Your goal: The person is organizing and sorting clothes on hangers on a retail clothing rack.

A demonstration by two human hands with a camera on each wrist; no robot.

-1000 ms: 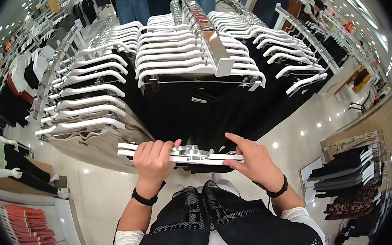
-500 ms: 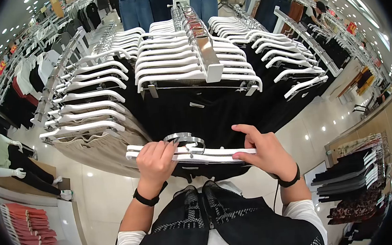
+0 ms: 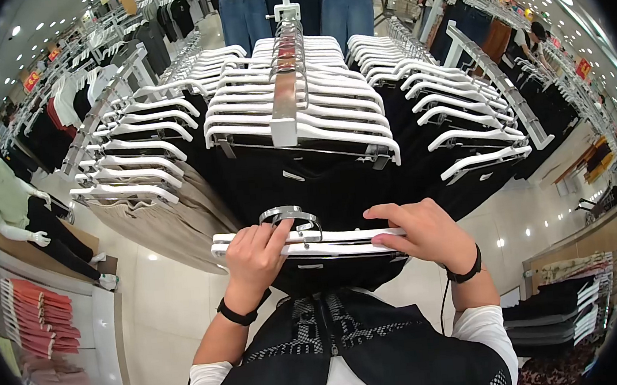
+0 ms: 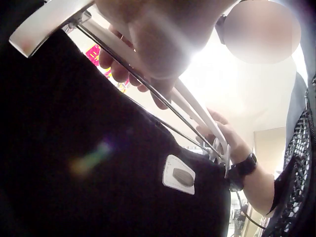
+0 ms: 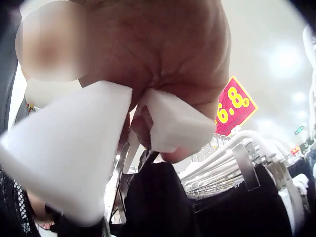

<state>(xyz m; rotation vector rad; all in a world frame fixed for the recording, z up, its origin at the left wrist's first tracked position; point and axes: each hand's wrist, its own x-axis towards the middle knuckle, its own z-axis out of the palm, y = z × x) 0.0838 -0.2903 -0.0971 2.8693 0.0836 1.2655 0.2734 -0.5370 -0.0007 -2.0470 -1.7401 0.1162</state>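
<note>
Fingers (image 3: 255, 239) of the left grip (image 3: 254, 259) are curled round white hangers (image 3: 343, 249), held between rack (image 3: 284, 131) and vest (image 3: 287, 370); stiffness and lightness can be expected, soft sag from the black garment (image 4: 118, 158) beneath. The hangers' right ends (image 5: 180, 123), also sound holding points, are pinched by the right grip (image 3: 430, 235).

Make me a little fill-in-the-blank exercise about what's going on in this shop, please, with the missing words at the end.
1. The left hand and right hand both hold hangers whose color is ____.
2. The garment hanging from them is ____ in color.
3. In the head view, the mannequin stands toward the ____ edge of the picture.
4. The jeans at the top of that view are ____.

Missing words: white; black; left; blue.
</note>
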